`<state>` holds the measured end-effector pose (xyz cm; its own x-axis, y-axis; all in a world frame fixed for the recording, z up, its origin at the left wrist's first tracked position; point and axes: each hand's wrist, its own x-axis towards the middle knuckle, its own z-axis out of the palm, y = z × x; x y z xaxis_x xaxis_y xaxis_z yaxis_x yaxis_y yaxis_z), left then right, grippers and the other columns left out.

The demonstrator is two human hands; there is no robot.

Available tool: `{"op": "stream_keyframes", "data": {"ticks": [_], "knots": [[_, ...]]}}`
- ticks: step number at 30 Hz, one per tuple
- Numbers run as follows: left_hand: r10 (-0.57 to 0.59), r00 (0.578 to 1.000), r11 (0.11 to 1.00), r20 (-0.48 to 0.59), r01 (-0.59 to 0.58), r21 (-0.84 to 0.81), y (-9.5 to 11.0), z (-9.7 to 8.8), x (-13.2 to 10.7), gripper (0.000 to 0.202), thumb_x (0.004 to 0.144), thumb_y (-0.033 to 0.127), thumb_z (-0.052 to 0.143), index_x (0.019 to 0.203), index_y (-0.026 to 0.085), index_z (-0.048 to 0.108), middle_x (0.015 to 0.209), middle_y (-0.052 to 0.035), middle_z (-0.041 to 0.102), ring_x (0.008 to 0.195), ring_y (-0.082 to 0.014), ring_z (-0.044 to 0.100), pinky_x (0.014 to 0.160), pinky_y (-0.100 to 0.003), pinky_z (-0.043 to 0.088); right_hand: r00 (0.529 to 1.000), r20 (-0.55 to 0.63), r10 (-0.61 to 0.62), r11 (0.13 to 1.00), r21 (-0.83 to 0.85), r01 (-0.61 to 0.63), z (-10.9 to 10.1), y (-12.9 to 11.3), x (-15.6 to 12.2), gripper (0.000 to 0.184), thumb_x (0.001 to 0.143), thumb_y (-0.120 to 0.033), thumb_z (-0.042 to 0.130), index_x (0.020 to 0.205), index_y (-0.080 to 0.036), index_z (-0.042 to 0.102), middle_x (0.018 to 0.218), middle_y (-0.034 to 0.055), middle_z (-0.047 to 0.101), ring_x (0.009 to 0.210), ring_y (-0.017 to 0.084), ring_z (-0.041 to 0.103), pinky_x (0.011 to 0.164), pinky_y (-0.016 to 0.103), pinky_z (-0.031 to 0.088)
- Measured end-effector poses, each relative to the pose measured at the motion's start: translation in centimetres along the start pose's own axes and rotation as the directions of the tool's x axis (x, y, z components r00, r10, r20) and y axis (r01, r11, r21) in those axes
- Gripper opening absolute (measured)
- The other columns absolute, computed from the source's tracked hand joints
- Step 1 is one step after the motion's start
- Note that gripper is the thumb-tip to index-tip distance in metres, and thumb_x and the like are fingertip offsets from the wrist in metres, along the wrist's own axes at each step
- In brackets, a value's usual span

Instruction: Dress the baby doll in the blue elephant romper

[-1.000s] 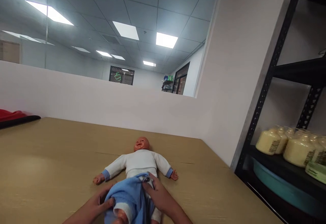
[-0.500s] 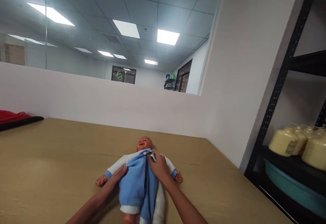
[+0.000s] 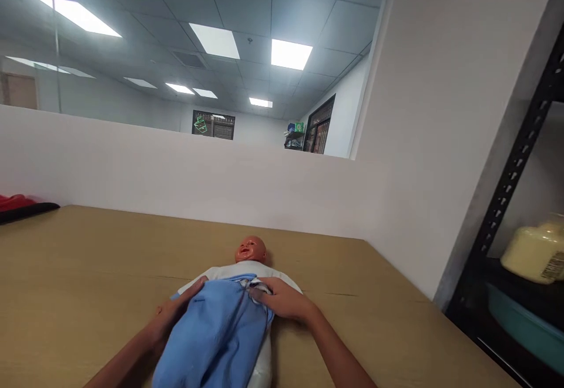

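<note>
Two hands at work: we see both of our hands on a baby doll, near the bottom edge of the view.
Tabletop point(image 3: 88, 270): broad, smooth, pale wood-grain surface; its near edge is cut off below.
Partition point(image 3: 176, 182): plain white matte wall behind the tabletop, ceiling panels showing above it.
Shelf rack point(image 3: 511, 200): black perforated metal upright at the right, mostly cut off; what else stands on it we cannot make out.
Jar point(image 3: 535, 253): rounded, pale yellow, label too blurred to read, half out of frame.
Doll point(image 3: 250, 250): lies face up on the tabletop, head away from us; smooth plastic head, white soft top; arms and legs are hidden under cloth and hands.
Blue garment point(image 3: 215, 329): soft fleecy cloth draped over the doll's body, lower end cut off by the frame.
Left hand point(image 3: 174, 311): laid flat against the garment's left edge, fingers loosely spread, partly covered by the cloth.
Right hand point(image 3: 282, 298): fingers pinched together on the garment's top edge at the doll's chest.
Red and black item point(image 3: 22, 207): far left, mostly out of view, kind unclear.
</note>
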<state>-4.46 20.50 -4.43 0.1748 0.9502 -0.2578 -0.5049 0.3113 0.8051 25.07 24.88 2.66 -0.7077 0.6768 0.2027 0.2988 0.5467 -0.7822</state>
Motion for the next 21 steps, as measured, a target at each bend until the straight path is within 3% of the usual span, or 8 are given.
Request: {"op": "stream_keyframes", "data": {"ticks": [3,6,10,13,16,17,19,21], "knots": [[0.023,0.995,0.999,0.092,-0.025,0.023,0.6,0.3,0.6,0.064,0.079,0.060,0.088,0.125,0.019,0.074,0.133,-0.0134,0.075,0.131,-0.0401,0.065,0.117,-0.046,0.049,0.999,0.002,0.043,0.997,0.061,-0.043,0.0,1.4,-0.3,0.051,0.098,-0.068,0.057,0.114,-0.022,0.075,0.114,0.0057,0.076,0.105,0.028,0.066,0.100,0.041,0.051],[0.139,0.977,0.949,0.162,-0.178,0.260,1.8,0.2,1.1,0.059,0.083,0.069,0.080,0.118,0.022,0.073,0.124,-0.0095,0.076,0.127,-0.0403,0.064,0.115,-0.048,0.047,0.995,-0.062,0.082,0.993,0.092,-0.077,0.6,2.3,-0.5,0.057,0.096,-0.073,0.057,0.109,-0.020,0.073,0.107,0.0062,0.073,0.098,0.027,0.064,0.092,0.039,0.053],[0.231,0.919,0.722,0.319,-0.382,0.577,4.0,1.5,0.9,0.057,0.084,0.071,0.079,0.117,0.025,0.073,0.123,-0.0058,0.073,0.131,-0.0377,0.057,0.117,-0.046,0.042,0.983,-0.165,0.082,0.992,0.112,-0.064,1.7,1.1,-0.3,0.057,0.097,-0.074,0.055,0.111,-0.021,0.071,0.111,0.0066,0.072,0.104,0.027,0.065,0.094,0.038,0.053],[0.146,0.867,0.557,0.477,-0.470,0.684,5.0,4.5,0.0,0.070,0.082,0.066,0.083,0.138,0.027,0.066,0.136,-0.0059,0.070,0.131,-0.0363,0.058,0.113,-0.042,0.045,0.974,-0.201,0.103,0.989,0.125,-0.079,2.2,-0.6,-0.1,0.056,0.096,-0.072,0.057,0.116,-0.021,0.072,0.117,0.0084,0.074,0.109,0.028,0.067,0.098,0.039,0.053],[0.001,0.852,0.534,0.524,-0.443,0.720,5.3,7.3,-0.5,0.062,0.084,0.056,0.086,0.135,0.025,0.072,0.131,-0.0030,0.075,0.127,-0.0365,0.062,0.110,-0.039,0.048,0.956,-0.214,0.200,0.969,0.187,-0.161,2.2,-1.3,-0.5,0.069,0.093,-0.071,0.063,0.140,-0.021,0.064,0.145,0.0125,0.066,0.133,0.031,0.060,0.113,0.042,0.047],[-0.025,0.843,0.552,0.537,-0.436,0.711,5.3,7.7,-0.5,0.058,0.086,0.056,0.084,0.134,0.026,0.073,0.129,-0.0019,0.076,0.126,-0.0364,0.063,0.111,-0.039,0.048,0.957,-0.180,0.228,0.961,0.201,-0.191,2.1,-1.3,-0.9,0.074,0.091,-0.070,0.067,0.145,-0.021,0.060,0.149,0.0126,0.064,0.135,0.031,0.058,0.114,0.042,0.046],[0.002,0.843,0.602,0.538,-0.431,0.673,5.1,7.6,-0.2,0.056,0.088,0.059,0.081,0.134,0.028,0.074,0.134,-0.0008,0.075,0.131,-0.0370,0.062,0.116,-0.040,0.046,0.969,0.014,0.247,0.950,0.195,-0.245,1.6,-1.1,-1.7,0.074,0.084,-0.067,0.077,0.141,-0.021,0.065,0.138,0.0107,0.070,0.124,0.031,0.064,0.108,0.042,0.050],[0.089,0.881,0.632,0.466,-0.411,0.657,4.7,6.7,0.2,0.064,0.084,0.065,0.083,0.136,0.030,0.073,0.146,-0.0008,0.069,0.143,-0.0386,0.053,0.126,-0.045,0.036,0.943,0.240,0.230,0.948,0.163,-0.273,1.0,-1.1,-2.6,0.062,0.078,-0.062,0.084,0.125,-0.022,0.074,0.117,0.0052,0.076,0.105,0.028,0.068,0.097,0.037,0.053]]}}
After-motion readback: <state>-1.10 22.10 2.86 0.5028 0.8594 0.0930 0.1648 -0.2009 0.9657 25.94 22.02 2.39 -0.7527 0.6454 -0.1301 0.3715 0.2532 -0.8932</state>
